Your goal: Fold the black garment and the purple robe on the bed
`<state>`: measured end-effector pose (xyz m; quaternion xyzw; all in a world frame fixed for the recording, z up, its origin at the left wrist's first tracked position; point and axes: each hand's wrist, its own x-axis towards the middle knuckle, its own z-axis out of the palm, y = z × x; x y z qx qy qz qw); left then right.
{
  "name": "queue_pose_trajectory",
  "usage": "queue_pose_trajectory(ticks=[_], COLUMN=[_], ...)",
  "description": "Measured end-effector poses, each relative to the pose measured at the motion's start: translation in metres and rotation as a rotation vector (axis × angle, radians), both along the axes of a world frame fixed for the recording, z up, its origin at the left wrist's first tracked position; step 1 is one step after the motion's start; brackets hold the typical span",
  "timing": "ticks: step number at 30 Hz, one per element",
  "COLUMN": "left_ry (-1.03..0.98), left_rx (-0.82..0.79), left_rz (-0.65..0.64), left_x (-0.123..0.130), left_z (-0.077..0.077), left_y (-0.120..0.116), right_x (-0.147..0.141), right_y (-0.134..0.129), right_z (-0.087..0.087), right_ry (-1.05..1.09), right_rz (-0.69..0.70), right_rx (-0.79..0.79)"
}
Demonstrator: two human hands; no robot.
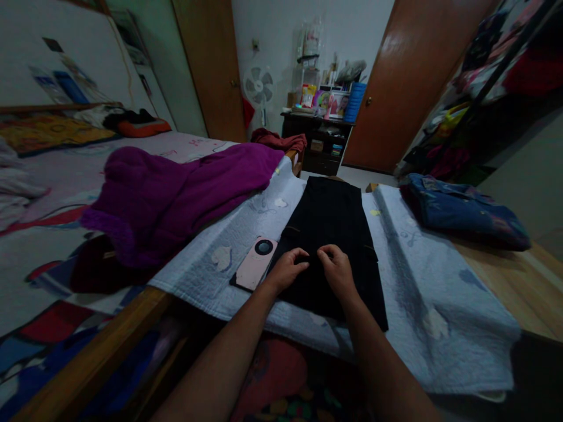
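Observation:
A black garment [338, 214], possibly trousers or shorts with side pockets, lies flat on a pale blue quilted cloth [409, 281]. Over its lower half, my left hand [288, 269] and my right hand [336, 269] face each other, a small gap between them. The fingers of both curl toward the thumbs in a pinch. Whatever they hold, if anything, is too dark and small to make out against the black fabric. Close to my left hand, a pink phone [257, 264] with a round camera lies face down beside the garment.
On the left, a purple fleece garment [176, 193] covers the edge of the bed [65, 158]. A folded denim garment [461, 211] rests at the right on a wooden surface [519, 281]. Behind stand a white fan [259, 88] and a dark cabinet [316, 140].

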<state>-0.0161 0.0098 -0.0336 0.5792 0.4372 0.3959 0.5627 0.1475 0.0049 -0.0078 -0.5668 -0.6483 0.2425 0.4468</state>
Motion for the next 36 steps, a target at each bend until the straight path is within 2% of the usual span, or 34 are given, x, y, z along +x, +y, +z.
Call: queue_pose_trajectory(ticks=[2,5,9,12,16,22,24,28,32,36], left_ry=[0.024,0.038,0.042,0.047,0.031,0.083,0.074,0.059,0.044,0.025], left_rx=[0.031,0.091,0.142,0.147,0.157,0.085,0.079,0.085,0.106,0.127], left_rz=[0.005,0.004,0.003,-0.011,-0.044,0.013,0.01,0.008,0.003,-0.007], left_x=[0.0,0.001,0.002,0.001,0.001,0.001,0.002,0.002,0.003,0.003], left_z=[-0.001,-0.003,-0.005,-0.005,-0.005,-0.004,-0.004,-0.003,-0.005,-0.007], left_y=[0.001,0.002,0.004,0.004,0.004,0.001,0.001,0.001,0.002,0.003], right_x=[-0.001,-0.005,-0.011,-0.014,-0.013,-0.001,0.0,-0.005,-0.013,-0.016], right_y=[-0.003,-0.006,-0.006,-0.004,0.0,0.005,0.003,-0.005,-0.008,-0.009], right_z=[0.003,0.003,-0.002,-0.004,-0.005,-0.004,-0.003,-0.004,-0.008,-0.008], right_ry=[-0.035,-0.218,-0.443,-0.526,-0.526,-0.175,-0.133,-0.279,-0.449,-0.529], right_rz=[0.03,0.079,0.039,0.03,0.049,0.033,0.048,0.097,0.06,0.045], right_rx=[0.066,0.165,0.19,0.191,0.18,0.121,0.11,0.153,0.208,0.245])
